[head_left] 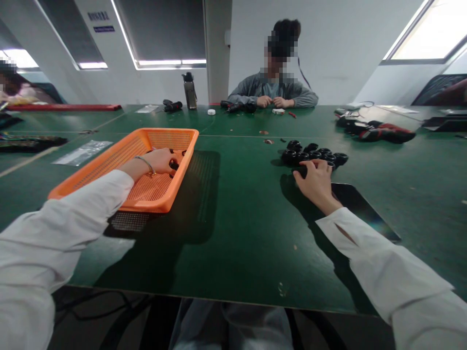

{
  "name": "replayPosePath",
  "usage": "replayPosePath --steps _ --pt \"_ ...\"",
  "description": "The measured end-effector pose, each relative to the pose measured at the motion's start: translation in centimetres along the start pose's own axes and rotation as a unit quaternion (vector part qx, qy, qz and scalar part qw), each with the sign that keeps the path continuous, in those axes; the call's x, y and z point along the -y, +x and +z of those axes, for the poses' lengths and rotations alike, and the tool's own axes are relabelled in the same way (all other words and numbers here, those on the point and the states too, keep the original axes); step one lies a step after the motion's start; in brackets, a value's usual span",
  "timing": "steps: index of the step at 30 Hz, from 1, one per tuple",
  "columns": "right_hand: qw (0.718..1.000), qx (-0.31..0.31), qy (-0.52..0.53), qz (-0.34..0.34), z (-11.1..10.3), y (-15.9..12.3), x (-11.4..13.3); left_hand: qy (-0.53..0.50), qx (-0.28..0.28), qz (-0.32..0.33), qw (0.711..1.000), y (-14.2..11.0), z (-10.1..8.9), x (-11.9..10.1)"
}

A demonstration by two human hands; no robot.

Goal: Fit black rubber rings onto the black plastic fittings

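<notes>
My left hand (159, 161) reaches into an orange plastic basket (167, 200) with perforated walls, near its right end. Its fingers curl round a small black part (174, 166), mostly covered by the hand. A few more dark bits show by the basket's far right wall. On the right, a pile of glossy black round parts (310, 154) lies on the green table. My right hand (316, 182) is at the near side of this pile, thumb and fingers bent round one black piece that the hand partly hides.
A dark phone-like slab (359, 206) lies beneath my right wrist. Clear plastic bags (83, 152) lie left of the basket. Farther off are a bottle (190, 91), a white cap (211, 112) and red-black tools (379, 130). Across the green table (241, 228) sits another person (273, 87), hands together.
</notes>
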State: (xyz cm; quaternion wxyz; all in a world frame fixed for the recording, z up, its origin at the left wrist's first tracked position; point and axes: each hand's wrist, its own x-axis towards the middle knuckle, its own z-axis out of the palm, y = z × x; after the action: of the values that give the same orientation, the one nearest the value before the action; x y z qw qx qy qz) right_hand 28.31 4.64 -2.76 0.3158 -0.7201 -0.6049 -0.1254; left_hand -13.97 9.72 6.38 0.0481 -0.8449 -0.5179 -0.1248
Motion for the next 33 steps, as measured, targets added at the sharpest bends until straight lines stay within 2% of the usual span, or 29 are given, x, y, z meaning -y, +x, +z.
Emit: replayPosePath --steps 3,4,7,8,10,11,13,14,15,16,17,19,20,21,22,24,28,31,33 --pt "1.000 -0.006 0.003 -0.017 -0.7 -0.3 0.8 0.019 0.053 -0.013 0.998 -0.2 -2.0 -0.4" --pt "1.000 -0.011 0.002 -0.022 -1.0 -0.4 1.2 0.043 0.038 -0.058 0.997 -0.2 -2.9 -0.7" --pt "0.998 -0.048 -0.003 -0.031 -1.8 -0.7 2.2 0.038 -0.057 -0.175 0.982 -0.3 -5.9 -2.6" --pt "0.998 -0.055 0.001 -0.038 -2.0 -0.8 2.5 0.023 -0.087 -0.190 0.978 -0.4 -6.8 -3.6" --pt "0.995 -0.065 0.026 -0.067 -2.3 -1.0 3.3 -0.013 -0.155 -0.175 0.972 -0.8 -7.8 -6.3" --pt "0.993 -0.069 0.049 -0.084 -2.3 -1.2 3.7 -0.042 -0.165 -0.135 0.976 -1.1 -7.8 -7.8" --pt "0.982 -0.058 0.136 -0.117 -2.2 -1.8 4.8 -0.095 -0.167 -0.022 0.981 -2.0 -6.9 -11.1" --pt "0.971 -0.024 0.201 -0.125 -2.1 -2.2 5.5 -0.116 -0.129 0.045 0.984 -2.4 -5.9 -12.6" --pt "0.952 0.041 0.277 -0.123 -2.0 -2.7 6.3 -0.129 -0.084 0.094 0.984 -2.9 -4.7 -13.9" --pt "0.921 0.124 0.353 -0.106 -2.0 -3.3 7.1 -0.144 -0.037 0.117 0.982 -3.2 -3.3 -15.1" --pt "0.877 0.215 0.422 -0.082 -2.0 -3.9 7.9 -0.161 0.005 0.125 0.979 -3.6 -1.9 -16.0" --pt "0.773 0.371 0.513 -0.048 -2.1 -5.1 9.4 -0.193 0.057 0.110 0.973 -4.0 1.0 -17.0" --pt "0.740 0.413 0.529 -0.042 -2.2 -5.6 10.0 -0.216 0.065 0.097 0.969 -4.1 2.3 -17.2" --pt "0.729 0.429 0.532 -0.034 -2.4 -5.9 10.5 -0.245 0.065 0.080 0.964 -4.2 3.3 -17.2" --pt "0.735 0.432 0.522 -0.027 -2.6 -6.2 10.9 -0.276 0.068 0.079 0.956 -4.3 4.3 -17.0" --pt "0.765 0.400 0.504 -0.005 -2.9 -6.4 11.3 -0.328 0.059 0.092 0.938 -4.5 5.6 -16.6" --pt "0.804 0.372 0.462 0.038 -3.5 -6.1 11.4 -0.384 0.022 0.089 0.919 -4.6 7.2 -15.8" --pt "0.814 0.368 0.447 0.037 -3.5 -6.0 11.3 -0.413 0.015 0.055 0.909 -4.5 7.7 -15.6" --pt "0.804 0.375 0.458 0.049 -3.5 -5.9 11.2 -0.443 0.018 0.027 0.896 -4.4 7.7 -15.5"
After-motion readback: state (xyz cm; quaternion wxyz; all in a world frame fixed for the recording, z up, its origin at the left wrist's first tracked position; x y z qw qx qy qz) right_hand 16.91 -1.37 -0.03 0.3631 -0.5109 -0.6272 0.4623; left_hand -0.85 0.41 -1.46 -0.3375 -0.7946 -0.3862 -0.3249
